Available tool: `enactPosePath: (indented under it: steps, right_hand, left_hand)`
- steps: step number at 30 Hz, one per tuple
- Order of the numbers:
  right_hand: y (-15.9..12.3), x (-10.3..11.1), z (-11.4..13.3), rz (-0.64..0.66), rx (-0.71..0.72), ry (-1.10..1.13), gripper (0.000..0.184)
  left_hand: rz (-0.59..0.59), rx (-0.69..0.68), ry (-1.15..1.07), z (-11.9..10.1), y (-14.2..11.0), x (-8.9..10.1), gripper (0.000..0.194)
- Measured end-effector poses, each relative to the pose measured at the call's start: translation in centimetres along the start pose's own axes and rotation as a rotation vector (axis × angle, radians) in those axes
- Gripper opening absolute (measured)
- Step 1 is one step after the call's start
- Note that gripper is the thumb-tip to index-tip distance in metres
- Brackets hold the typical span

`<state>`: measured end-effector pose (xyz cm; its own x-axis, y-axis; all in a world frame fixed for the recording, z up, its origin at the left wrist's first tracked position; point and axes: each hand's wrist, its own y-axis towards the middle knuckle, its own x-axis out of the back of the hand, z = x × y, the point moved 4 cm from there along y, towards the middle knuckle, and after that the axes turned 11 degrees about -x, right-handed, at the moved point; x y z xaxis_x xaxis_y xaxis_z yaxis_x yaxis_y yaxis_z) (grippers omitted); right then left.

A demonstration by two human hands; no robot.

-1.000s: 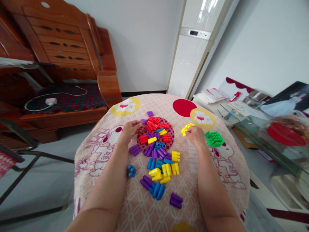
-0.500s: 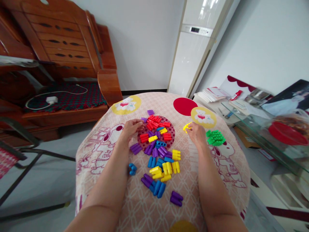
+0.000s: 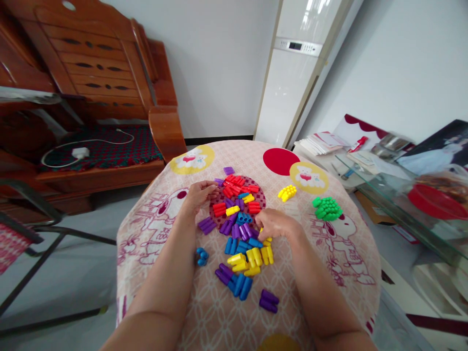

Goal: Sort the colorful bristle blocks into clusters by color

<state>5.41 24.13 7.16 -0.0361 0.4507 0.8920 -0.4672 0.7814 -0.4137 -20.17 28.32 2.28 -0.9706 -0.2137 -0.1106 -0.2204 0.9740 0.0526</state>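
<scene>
Bullet-shaped plastic toy blocks in joined rows lie across the table's middle. My left hand (image 3: pixel 199 195) rests left of the red blocks (image 3: pixel 234 185), fingers stretched out and apart, close to a purple block (image 3: pixel 219 182); I see nothing held in it. My right hand (image 3: pixel 278 225) reaches down on the pile's right side, its fingers closed at a yellow block (image 3: pixel 268 240) that it partly covers. Nearer me are more yellow blocks (image 3: pixel 253 257), blue blocks (image 3: pixel 241 285) and a separate purple block (image 3: pixel 269 301). Another blue block (image 3: pixel 201 256) lies beside my left forearm.
A yellow cluster of blocks (image 3: pixel 287 193) and a green cluster (image 3: pixel 327 208) stand at the right on the round, cloth-covered table (image 3: pixel 215 321). Beyond the right edge is a glass shelf (image 3: pixel 387 187) with a red bowl (image 3: pixel 437 202). A wooden bench (image 3: pixel 102 87) stands at the far left.
My right hand has left the yellow cluster, which now stands uncovered, and has moved left and nearer me to a yellow block in the pile. My left hand has barely moved.
</scene>
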Motion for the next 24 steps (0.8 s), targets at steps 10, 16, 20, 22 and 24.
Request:
enactPosePath:
  steps: [10, 16, 20, 22, 24]
  right_hand:
    - [-3.0, 3.4, -11.2, -0.385, -0.435, 0.472, 0.024]
    - [-3.6, 2.3, -14.1, -0.394, -0.673, 0.697, 0.019]
    - [-3.7, 2.3, -14.1, -0.411, -0.506, 0.877, 0.012]
    - [-3.6, 2.5, -13.2, -0.393, -0.384, 1.004, 0.018]
    - [-3.5, 2.9, -11.9, -0.382, -0.279, 1.079, 0.024]
  left_hand:
    - [0.002, 0.015, -0.004, 0.1, 0.2, -0.1, 0.025]
    - [0.005, 0.016, 0.016, -0.1, 0.1, -0.2, 0.023]
    - [0.007, 0.006, 0.028, -0.2, 0.0, -0.3, 0.027]
    - [0.015, -0.024, 0.018, -0.5, -0.1, -0.5, 0.032]
    - [0.043, -0.069, 0.008, -1.0, -0.3, -0.9, 0.039]
